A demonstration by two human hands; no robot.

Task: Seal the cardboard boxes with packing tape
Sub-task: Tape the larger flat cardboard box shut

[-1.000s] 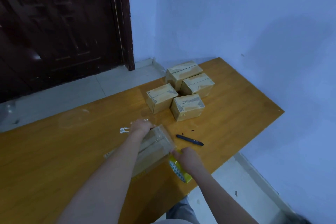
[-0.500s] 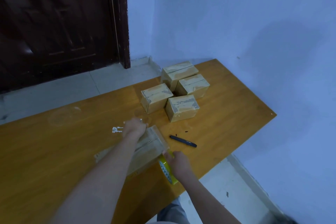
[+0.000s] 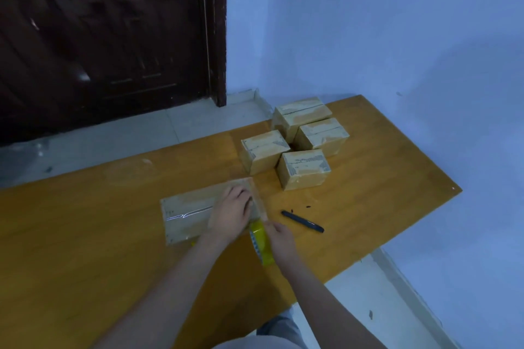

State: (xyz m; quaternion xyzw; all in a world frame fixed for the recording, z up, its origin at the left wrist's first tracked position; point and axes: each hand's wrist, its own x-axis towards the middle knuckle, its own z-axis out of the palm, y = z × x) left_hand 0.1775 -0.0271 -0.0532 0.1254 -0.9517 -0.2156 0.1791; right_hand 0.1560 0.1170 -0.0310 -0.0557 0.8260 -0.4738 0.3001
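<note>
Hands: both reach from the lower edge toward the middle of the desk (image 3: 85, 235), forearms bare and angled up toward 12 to 1 o'clock.
Left hand (image 3: 231, 212): palm down on the right end of the flat cardboard box (image 3: 192, 215), fingers spread and fairly straight, pressing on its taped top, gripping nothing.
Right hand (image 3: 279, 238): just at 4 o'clock of the left hand, fingers curled round the yellow tape roll (image 3: 261, 244), which stands on edge at the box's near right corner.
Tape strip: a clear, glossy band runs from the roll up along the box's right end, under the left fingers.
Flat cardboard box: lies near the desk's middle, long side running from 8 to 2 o'clock.
Sealed boxes (image 3: 300, 144): four small ones clustered at 1 o'clock of the hands, touching or nearly so.
Black pen (image 3: 302, 221): lies on the desk at 3 o'clock of the hands, apart from them.
Door (image 3: 99, 37): dark wood, at 11 o'clock beyond the desk.
</note>
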